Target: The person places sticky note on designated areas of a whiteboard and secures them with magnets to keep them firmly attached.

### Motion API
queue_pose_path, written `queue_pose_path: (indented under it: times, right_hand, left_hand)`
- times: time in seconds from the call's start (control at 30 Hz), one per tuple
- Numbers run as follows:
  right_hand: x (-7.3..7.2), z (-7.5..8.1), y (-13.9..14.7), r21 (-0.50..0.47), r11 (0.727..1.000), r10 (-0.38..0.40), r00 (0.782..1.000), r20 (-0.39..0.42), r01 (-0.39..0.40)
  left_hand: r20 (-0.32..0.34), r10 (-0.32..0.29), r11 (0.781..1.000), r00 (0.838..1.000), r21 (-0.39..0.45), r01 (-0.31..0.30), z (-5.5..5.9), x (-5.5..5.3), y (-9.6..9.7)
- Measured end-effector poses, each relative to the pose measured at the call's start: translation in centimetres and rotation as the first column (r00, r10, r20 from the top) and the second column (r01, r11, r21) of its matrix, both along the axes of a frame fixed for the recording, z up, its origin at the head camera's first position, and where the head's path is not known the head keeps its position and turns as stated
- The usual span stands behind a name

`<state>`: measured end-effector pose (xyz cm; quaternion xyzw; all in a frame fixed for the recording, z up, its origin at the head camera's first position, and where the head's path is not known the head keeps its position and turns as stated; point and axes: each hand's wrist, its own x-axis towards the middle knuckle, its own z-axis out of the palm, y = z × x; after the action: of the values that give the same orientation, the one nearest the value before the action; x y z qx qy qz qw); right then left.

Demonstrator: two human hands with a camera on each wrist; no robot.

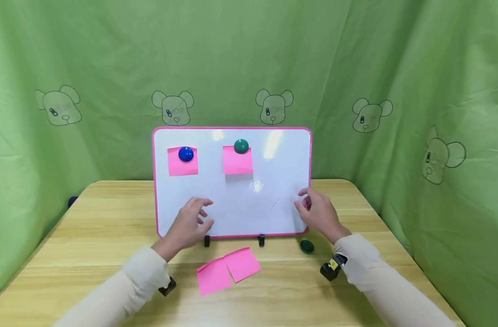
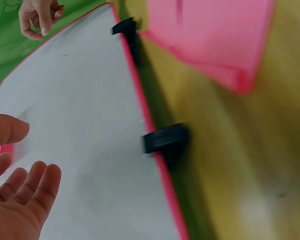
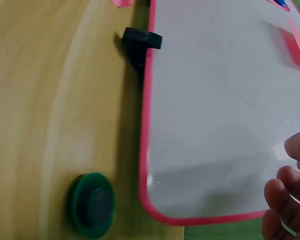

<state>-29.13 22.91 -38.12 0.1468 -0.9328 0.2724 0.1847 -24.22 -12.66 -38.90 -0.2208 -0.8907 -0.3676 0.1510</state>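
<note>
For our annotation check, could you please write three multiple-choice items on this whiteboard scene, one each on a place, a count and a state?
1. Where does the loose green magnet lie?
A. on the table by the whiteboard's lower right corner
B. on the board
C. on the loose pink notes

2. How many pink notes are pinned on the board?
A. one
B. two
C. four

3. How is the left hand?
A. gripping a magnet
B. pinching a note
C. open, holding nothing

Answers: 1 A, the right wrist view shows it on the wood beside the corner. 2 B, one sits under the blue magnet, one under the green magnet on the board. 3 C, its fingers are spread before the board.
</note>
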Motion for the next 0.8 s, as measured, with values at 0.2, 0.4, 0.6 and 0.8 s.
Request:
queue_pose_path:
  times: [0.2, 0.4, 0.6, 0.8]
  right_hand:
    - [0.8, -1.8, 1.5, 0.004, 1.0, -0.012, 1.0, 0.026, 0.012]
    - [1.5, -3.6, 3.2, 0.033, 0.999, -0.017, 0.997, 0.071, 0.015]
    - [2.0, -4.4, 3.8, 0.081, 0.994, 0.053, 0.981, 0.185, -0.069]
    - [2.3, -4.9, 3.8, 0.109, 0.982, 0.118, 0.95, 0.288, -0.155]
  left_hand:
    - [0.026, -0.019, 1.0, 0.999, -0.008, 0.019, -1.9, 0.7, -0.7]
    - [0.103, -0.057, 0.997, 0.993, -0.043, 0.061, -3.0, 1.4, -1.2]
    - [0.224, -0.13, 0.986, 0.966, -0.076, 0.15, -4.3, 1.9, -1.4]
    - [0.267, -0.17, 0.965, 0.949, -0.152, 0.215, -5.1, 2.3, -1.6]
